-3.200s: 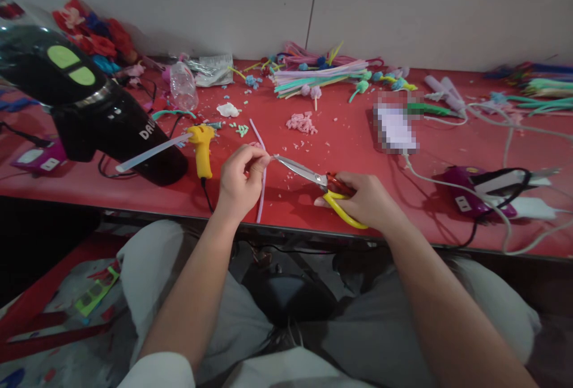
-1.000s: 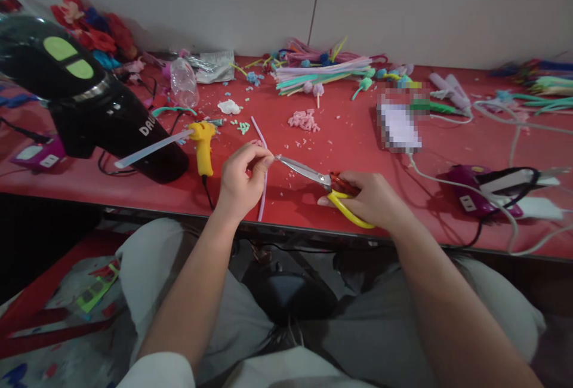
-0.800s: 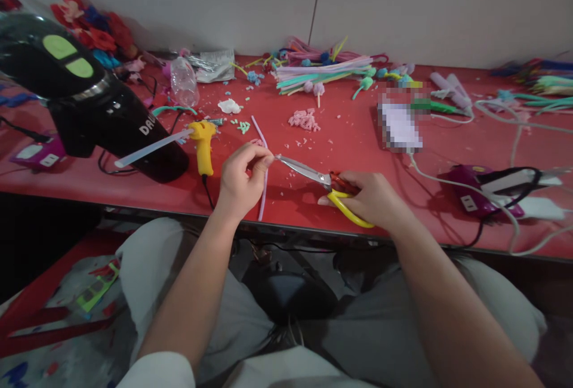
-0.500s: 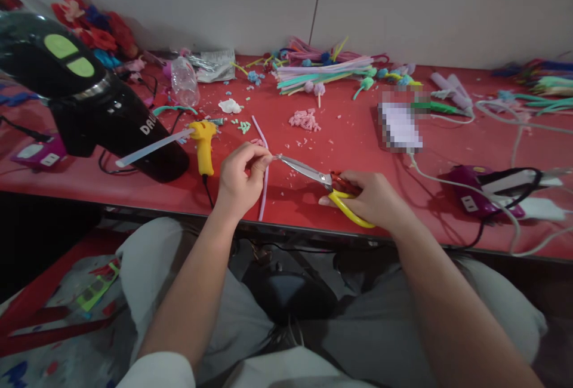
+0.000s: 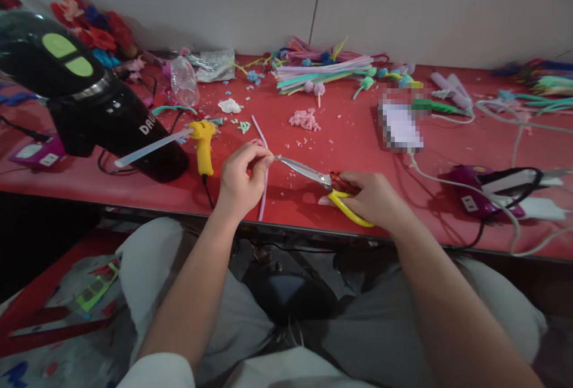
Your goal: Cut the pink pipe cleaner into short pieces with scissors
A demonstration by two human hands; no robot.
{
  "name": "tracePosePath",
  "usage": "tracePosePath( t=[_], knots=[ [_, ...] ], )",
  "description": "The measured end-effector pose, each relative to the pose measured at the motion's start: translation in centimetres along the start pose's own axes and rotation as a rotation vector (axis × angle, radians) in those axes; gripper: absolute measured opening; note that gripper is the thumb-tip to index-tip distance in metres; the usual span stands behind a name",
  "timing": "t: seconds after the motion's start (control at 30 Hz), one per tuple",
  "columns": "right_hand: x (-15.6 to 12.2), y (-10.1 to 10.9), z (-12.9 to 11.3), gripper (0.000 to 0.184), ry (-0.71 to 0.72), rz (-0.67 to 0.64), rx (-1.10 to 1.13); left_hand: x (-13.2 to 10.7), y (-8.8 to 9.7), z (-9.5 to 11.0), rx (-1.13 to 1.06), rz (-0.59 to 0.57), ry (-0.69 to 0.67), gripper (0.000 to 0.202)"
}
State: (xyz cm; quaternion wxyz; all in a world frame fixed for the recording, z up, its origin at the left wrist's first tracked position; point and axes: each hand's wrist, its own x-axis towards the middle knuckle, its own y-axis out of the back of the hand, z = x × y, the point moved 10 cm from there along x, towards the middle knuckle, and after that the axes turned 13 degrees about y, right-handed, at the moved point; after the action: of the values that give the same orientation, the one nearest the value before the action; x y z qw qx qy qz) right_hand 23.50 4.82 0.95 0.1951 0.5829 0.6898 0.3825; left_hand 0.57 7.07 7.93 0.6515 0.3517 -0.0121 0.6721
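Observation:
My left hand (image 5: 239, 182) pinches a long pale pink pipe cleaner (image 5: 263, 194) near its middle, above the red table (image 5: 340, 143). The stem runs from the table's front edge up past my fingers toward the back. My right hand (image 5: 373, 200) is closed round the yellow and red handles of a pair of scissors (image 5: 316, 182). The steel blades point left, and their tips meet the pipe cleaner right at my left fingertips. Small pink clippings lie scattered on the table around both hands.
A yellow glue gun (image 5: 202, 143) with a clear stick lies left of my hand, beside a black hair dryer (image 5: 85, 98). Bundled pipe cleaners (image 5: 320, 71) lie at the back. A pile of pink bits (image 5: 305, 120), a plastic bottle (image 5: 183, 80), a purple power strip (image 5: 474, 194) with cables at right.
Almost nothing has changed. Both hands stay in place, with the scissor tips at the pipe cleaner; the view shifted slightly.

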Motion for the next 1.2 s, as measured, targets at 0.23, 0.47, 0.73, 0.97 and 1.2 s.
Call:
tracePosePath(
  t=[0.23,0.47,0.73,0.97,1.2],
  knots=[
    [-0.1,0.3,-0.1,0.059,0.010,0.026,-0.030,0.0,0.3,-0.1,-0.077,-0.012,0.064,0.023],
    [-0.2,0.4,-0.3,0.057,0.031,0.032,-0.024,-0.1,-0.2,-1.3,-0.217,-0.056,0.165,0.033],
    [-0.5,0.4,-0.2,0.058,0.041,0.017,0.013,-0.2,-0.9,-1.5,-0.227,-0.102,0.184,0.033],
    [-0.5,0.4,-0.6,0.057,0.029,0.022,0.059,-0.2,-1.2,-1.1,-0.190,-0.099,0.179,0.033],
    [-0.5,0.2,-0.4,0.055,0.019,0.018,0.064,-0.3,-1.2,-1.2,-0.118,-0.097,0.194,0.036]
  ],
)
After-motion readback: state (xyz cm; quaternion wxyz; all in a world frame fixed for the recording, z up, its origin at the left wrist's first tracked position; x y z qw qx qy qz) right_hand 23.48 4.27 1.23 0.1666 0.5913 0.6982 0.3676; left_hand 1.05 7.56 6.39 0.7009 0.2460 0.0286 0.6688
